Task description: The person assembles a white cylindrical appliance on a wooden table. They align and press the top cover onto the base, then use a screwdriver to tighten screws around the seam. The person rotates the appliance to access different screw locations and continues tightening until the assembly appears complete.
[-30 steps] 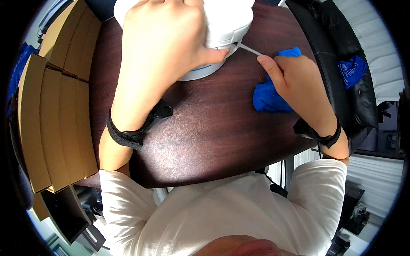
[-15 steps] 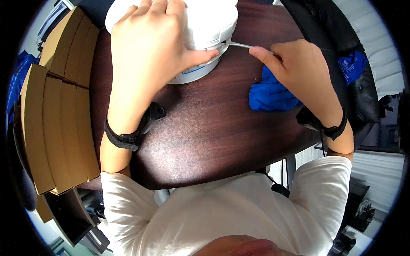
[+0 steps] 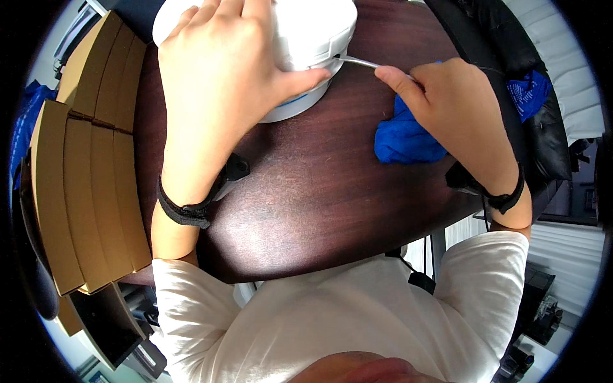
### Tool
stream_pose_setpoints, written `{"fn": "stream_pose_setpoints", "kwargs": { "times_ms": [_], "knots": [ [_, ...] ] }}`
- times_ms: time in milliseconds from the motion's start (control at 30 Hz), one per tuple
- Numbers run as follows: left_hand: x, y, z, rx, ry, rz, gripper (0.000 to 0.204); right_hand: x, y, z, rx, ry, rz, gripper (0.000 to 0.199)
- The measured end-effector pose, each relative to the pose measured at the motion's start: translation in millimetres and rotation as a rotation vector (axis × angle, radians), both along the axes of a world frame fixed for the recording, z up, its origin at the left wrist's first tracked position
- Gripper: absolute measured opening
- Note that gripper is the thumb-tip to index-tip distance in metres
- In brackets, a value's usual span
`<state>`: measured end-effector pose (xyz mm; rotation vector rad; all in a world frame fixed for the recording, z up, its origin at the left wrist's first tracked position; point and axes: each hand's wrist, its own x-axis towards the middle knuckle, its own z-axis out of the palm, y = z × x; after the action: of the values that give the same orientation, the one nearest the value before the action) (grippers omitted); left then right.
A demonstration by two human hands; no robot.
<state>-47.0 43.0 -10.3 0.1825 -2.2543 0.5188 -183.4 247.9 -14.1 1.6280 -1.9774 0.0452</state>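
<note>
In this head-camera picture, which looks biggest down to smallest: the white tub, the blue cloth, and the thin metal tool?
1. White tub, clearly largest, though partly covered by the left hand and cut off by the picture's edge.
2. Blue cloth, partly hidden under the right hand.
3. Thin metal tool, smallest; only its tip shows.

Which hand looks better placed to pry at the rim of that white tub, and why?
Probably the right hand: it holds the thin metal tool, whose tip sits at the rim of the white tub. The left hand lies flat on the lid, thumb against the tub's side, steadying it.
</note>
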Motion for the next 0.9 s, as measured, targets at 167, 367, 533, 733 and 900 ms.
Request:
{"fn": "stream_pose_setpoints", "kwargs": {
  "times_ms": [167,367,533,733,900],
  "knots": [
    [-1,2,0,0.024,-0.042,0.034,0.081,-1,6,-4,0.012,0.079,0.059,0.019],
    [-3,1,-1,0.007,-0.006,-0.003,0.076,7,-3,5,0.105,-0.310,-0.256,0.030],
    [-2,1,1,0.030,-0.045,0.009,0.075,6,-1,-2,-0.066,-0.160,-0.022,0.053],
    [-2,2,-1,0.012,-0.018,0.012,0.074,0,7,-6,0.022,0.030,0.078,0.018],
    [-3,3,1,0.045,-0.037,0.009,0.073,1,6,-9,0.050,-0.027,0.009,0.022]
  ]
}}
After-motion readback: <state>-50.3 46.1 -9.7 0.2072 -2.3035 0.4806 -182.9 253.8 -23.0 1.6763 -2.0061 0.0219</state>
